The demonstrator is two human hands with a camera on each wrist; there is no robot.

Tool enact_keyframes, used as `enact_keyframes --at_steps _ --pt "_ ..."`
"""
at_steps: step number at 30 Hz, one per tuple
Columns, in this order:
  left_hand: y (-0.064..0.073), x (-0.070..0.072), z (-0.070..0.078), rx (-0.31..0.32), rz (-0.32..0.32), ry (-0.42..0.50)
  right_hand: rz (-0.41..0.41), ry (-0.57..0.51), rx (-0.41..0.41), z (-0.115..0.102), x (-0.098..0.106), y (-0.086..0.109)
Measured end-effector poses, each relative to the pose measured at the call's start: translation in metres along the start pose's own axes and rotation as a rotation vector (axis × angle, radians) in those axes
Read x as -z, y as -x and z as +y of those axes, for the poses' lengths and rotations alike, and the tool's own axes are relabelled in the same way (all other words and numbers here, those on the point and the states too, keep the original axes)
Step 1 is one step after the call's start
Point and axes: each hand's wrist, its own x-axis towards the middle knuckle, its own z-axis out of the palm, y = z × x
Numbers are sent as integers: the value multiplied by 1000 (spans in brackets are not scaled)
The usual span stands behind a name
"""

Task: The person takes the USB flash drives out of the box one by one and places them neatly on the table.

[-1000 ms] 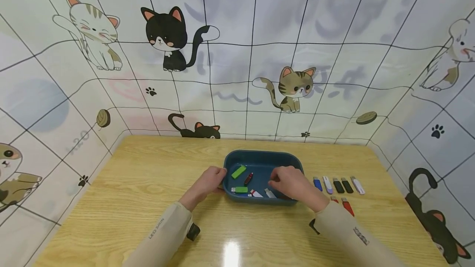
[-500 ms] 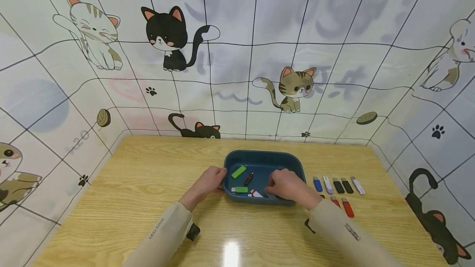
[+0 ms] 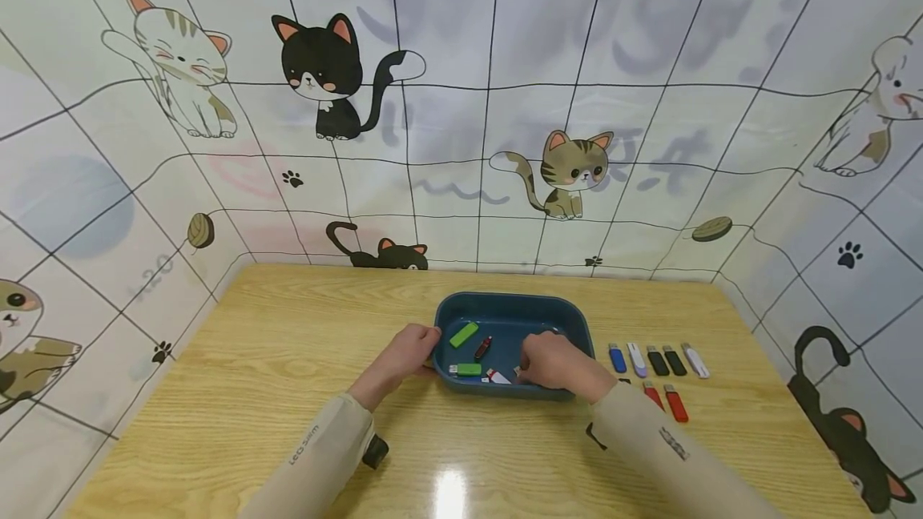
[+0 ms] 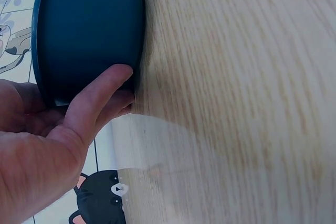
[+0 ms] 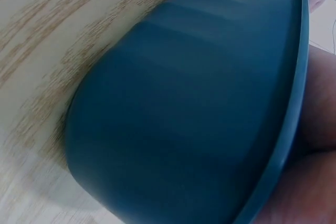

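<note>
A dark blue tray (image 3: 497,325) stands on the table with several USB sticks in it. My left hand (image 3: 411,349) holds the tray's left end; in the left wrist view its fingers (image 4: 113,80) lie against the outer wall. Inside the tray, my right hand (image 3: 554,360) pinches a light USB stick (image 3: 517,372), mostly hidden under the fingers. Left of it lie a white and red USB stick (image 3: 497,376), a dark red one (image 3: 483,348), and two green ones, one lower (image 3: 467,369) and one upper (image 3: 464,334). The tray wall blocks most of the right wrist view.
Right of the tray, USB sticks lie in rows: blue (image 3: 617,358), white and purple (image 3: 637,360), black (image 3: 657,360), white (image 3: 695,360), and red (image 3: 675,404) in front. Part of the front row is behind my right arm. A cat-print sheet (image 3: 461,126) surrounds the table.
My right hand has moved slightly left and down in the tray, over the light USB stick that lay in plain view before, and its fingers have closed on it. The left hand stays put.
</note>
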Motion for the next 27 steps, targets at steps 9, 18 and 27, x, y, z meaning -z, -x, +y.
enact_keyframes --at_steps 9,18,27 --pt "2 0 1 1 6 -1 0 -18 -9 -1 -2 -2" --pt "1 0 0 -8 -1 -1 52 -20 34 2 -4 -2" --pt "1 0 -1 -8 -2 7 63 -67 -25 5 2 -2"
